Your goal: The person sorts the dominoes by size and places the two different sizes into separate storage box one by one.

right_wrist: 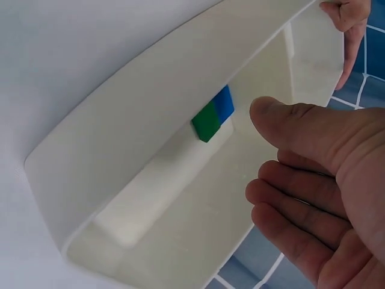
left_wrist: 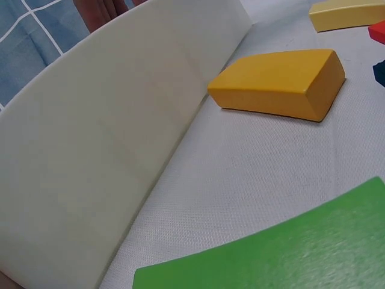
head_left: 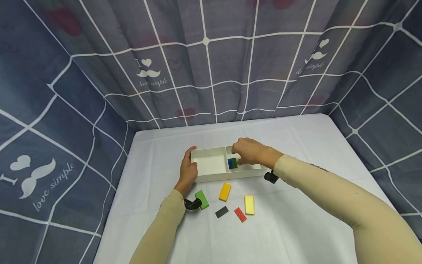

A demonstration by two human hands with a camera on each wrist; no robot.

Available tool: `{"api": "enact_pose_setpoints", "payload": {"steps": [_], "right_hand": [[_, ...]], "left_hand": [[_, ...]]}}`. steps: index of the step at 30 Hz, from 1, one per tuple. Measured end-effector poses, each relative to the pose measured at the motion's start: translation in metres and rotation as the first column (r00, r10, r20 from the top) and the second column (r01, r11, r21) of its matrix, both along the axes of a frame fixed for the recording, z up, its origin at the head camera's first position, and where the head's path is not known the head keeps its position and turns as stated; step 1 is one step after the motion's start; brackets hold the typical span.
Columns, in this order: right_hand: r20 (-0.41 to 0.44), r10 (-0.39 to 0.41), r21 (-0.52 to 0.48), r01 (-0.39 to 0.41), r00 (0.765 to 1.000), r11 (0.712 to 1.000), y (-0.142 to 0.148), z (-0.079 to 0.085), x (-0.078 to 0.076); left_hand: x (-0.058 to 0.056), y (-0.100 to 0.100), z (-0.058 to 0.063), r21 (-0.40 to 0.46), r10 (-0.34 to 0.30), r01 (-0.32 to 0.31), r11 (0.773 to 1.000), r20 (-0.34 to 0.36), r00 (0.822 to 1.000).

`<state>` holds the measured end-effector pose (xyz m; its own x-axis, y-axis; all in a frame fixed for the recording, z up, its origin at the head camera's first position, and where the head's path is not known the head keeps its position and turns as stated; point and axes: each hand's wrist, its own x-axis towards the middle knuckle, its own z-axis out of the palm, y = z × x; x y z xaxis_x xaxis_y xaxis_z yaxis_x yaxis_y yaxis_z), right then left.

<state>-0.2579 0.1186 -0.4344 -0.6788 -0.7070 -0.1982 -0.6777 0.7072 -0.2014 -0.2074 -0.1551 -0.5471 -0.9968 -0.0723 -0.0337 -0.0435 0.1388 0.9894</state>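
Note:
A white two-compartment box (head_left: 209, 178) lies lengthwise on the table. My left hand (head_left: 188, 172) grips its left end, the thumb at the rim and the fingers around the outside. Over the right compartment hovers my right hand (head_left: 249, 151); in the right wrist view its thumb and loosely bent fingers stand apart with nothing between them. Beside that hand, a blue block (right_wrist: 224, 105) and a dark green block (right_wrist: 207, 123) lie side by side in the right compartment, near the divider (head_left: 227, 160). No block shows in the left compartment.
In front of the box lie a light green block (head_left: 202, 200), an orange-yellow block (head_left: 225, 192), a black block (head_left: 222, 212), a red block (head_left: 240, 215) and a pale yellow block (head_left: 249, 205). A grey checked curtain (head_left: 184, 69) surrounds the white-covered table (head_left: 296, 220).

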Motion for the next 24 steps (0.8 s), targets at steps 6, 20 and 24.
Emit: {"api": "enact_pose_setpoints", "payload": {"steps": [6, 20, 24], "right_hand": [[0.005, 0.021, -0.023, -0.021, 1.000, 1.000, -0.001, 0.007, 0.005], [-0.028, 0.041, -0.063, -0.042, 0.999, 0.997, -0.002, 0.025, 0.026], [-0.026, 0.040, -0.044, -0.042, 0.999, 0.998, -0.003, 0.028, 0.035]], "left_hand": [[0.000, 0.000, 0.001, -0.009, 0.003, -0.003, 1.000, -0.002, 1.000], [-0.001, -0.001, -0.001, -0.005, -0.007, 0.007, 1.000, -0.005, 1.000], [-0.001, -0.002, 0.000, 0.007, -0.016, 0.016, 1.000, -0.006, 1.000]]}}
